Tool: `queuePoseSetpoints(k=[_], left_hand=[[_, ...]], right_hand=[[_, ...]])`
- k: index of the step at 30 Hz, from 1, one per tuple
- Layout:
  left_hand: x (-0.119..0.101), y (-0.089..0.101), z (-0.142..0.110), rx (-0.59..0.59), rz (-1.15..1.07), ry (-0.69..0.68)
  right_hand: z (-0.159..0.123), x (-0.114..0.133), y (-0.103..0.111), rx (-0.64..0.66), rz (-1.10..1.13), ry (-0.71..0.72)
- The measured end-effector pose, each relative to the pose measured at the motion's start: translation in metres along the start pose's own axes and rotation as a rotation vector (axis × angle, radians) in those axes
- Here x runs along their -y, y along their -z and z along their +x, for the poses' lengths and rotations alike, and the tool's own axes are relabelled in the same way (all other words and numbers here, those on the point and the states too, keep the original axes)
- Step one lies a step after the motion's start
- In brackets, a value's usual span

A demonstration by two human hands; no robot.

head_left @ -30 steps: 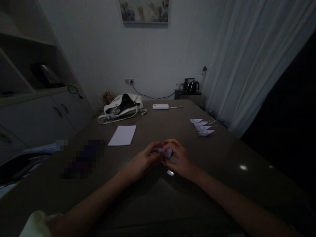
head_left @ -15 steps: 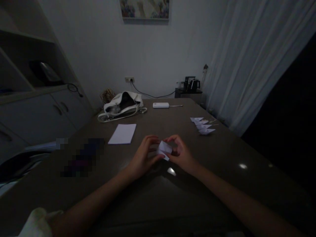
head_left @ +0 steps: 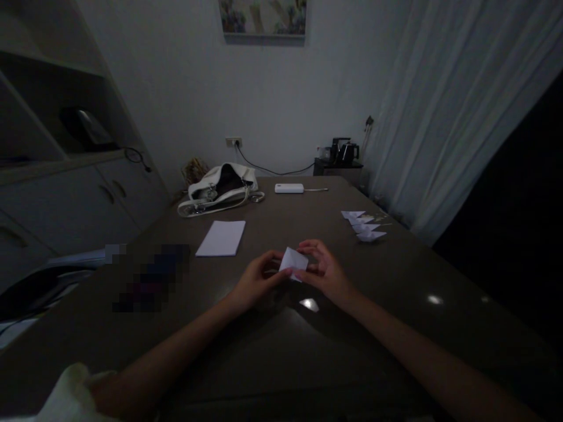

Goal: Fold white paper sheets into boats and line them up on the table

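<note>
A small folded piece of white paper (head_left: 294,261), roughly diamond-shaped, is held above the table between both hands. My left hand (head_left: 260,276) grips its left side, thumb in front and fingers behind. On the other side my right hand (head_left: 326,272) pinches it, with the thumb at the lower edge and the index finger near the top. Several folded paper boats (head_left: 369,235) stand in a row to the right. A stack of white paper (head_left: 221,238) lies to the left, beyond my left hand.
A white handbag (head_left: 222,186) rests at the table's far left, and a white power strip-like device (head_left: 289,188) with a short cable lies at the far end. A blurred-out dark item (head_left: 156,275) is on the left. A black kettle (head_left: 348,153) stands behind the brown table (head_left: 281,363).
The paper has been turned and flattened between my fingers, so a broad diamond face now shows where earlier it was mostly covered, then partly opened. Both hands stay in about the same place.
</note>
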State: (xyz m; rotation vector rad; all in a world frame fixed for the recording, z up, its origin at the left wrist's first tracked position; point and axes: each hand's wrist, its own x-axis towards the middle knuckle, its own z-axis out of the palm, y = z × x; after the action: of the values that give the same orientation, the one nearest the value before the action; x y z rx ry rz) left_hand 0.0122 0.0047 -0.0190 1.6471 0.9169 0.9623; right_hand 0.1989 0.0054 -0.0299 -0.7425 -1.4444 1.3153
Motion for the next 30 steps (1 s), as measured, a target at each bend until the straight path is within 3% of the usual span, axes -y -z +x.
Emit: queuePoseSetpoints(k=[7, 14, 18, 21, 30], left_hand=[[0.003, 0.004, -0.001, 0.05, 0.084, -0.085], [0.005, 0.002, 0.0, 0.135, -0.542, 0.133], [0.001, 0.003, -0.001, 0.22, -0.747, 0.264], [-0.001, 0.003, -0.002, 0.235, -0.798, 0.282], [-0.005, 0.002, -0.005, 0.246, -0.82, 0.24]], right_hand=[[0.002, 0.002, 0.011, 0.002, 0.389, -0.205], [0.004, 0.003, 0.02, 0.094, 0.638, -0.358], [0.004, 0.005, 0.02, 0.192, 0.667, -0.371], [0.004, 0.002, 0.018, 0.223, 0.657, -0.368], [0.007, -0.014, 0.016, 0.031, 0.515, -0.372]])
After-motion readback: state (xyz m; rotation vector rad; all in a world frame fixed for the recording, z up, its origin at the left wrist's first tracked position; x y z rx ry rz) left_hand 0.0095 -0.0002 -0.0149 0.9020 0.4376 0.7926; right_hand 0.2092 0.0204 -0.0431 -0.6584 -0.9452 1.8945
